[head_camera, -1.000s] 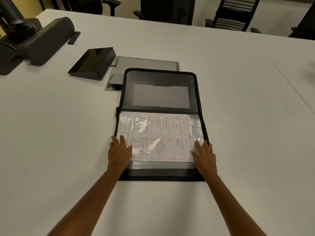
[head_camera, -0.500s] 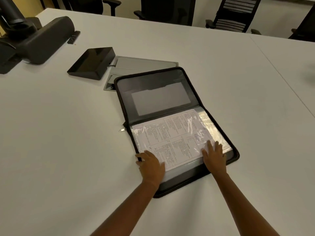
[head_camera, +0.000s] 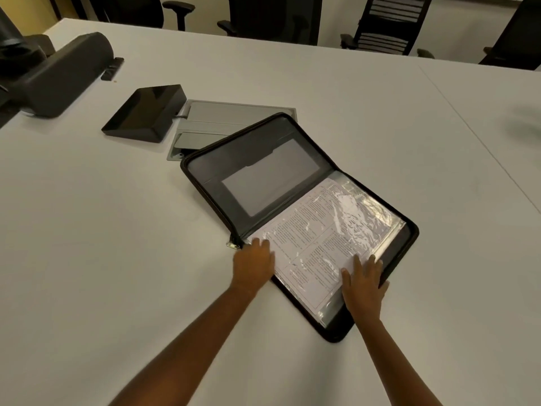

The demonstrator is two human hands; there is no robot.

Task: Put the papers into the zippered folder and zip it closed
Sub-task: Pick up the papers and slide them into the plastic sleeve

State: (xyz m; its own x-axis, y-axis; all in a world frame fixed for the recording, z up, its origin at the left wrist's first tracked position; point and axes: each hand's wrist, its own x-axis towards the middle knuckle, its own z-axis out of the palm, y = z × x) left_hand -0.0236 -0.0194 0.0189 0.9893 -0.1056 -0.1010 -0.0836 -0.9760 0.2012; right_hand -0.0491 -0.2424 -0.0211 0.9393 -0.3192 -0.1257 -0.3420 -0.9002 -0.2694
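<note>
A black zippered folder (head_camera: 234,183) lies open on the white table (head_camera: 87,259), turned at an angle. Its far half shows a grey inner pocket. On its near half lie printed papers in a clear plastic sleeve (head_camera: 328,238). My left hand (head_camera: 253,263) rests flat on the folder's left edge beside the papers, close to the zipper pull (head_camera: 232,244). My right hand (head_camera: 364,284) lies flat on the papers' near right corner, fingers spread. Neither hand grips anything.
A grey metal cable hatch (head_camera: 222,118) is set in the table behind the folder. A black box (head_camera: 146,112) sits to its left. A large dark device (head_camera: 55,74) stands at the far left. Office chairs (head_camera: 389,24) line the far edge.
Both hands have turned the open folder anticlockwise and slid it to the right. It was square to me a second ago. The papers stayed on the near half.
</note>
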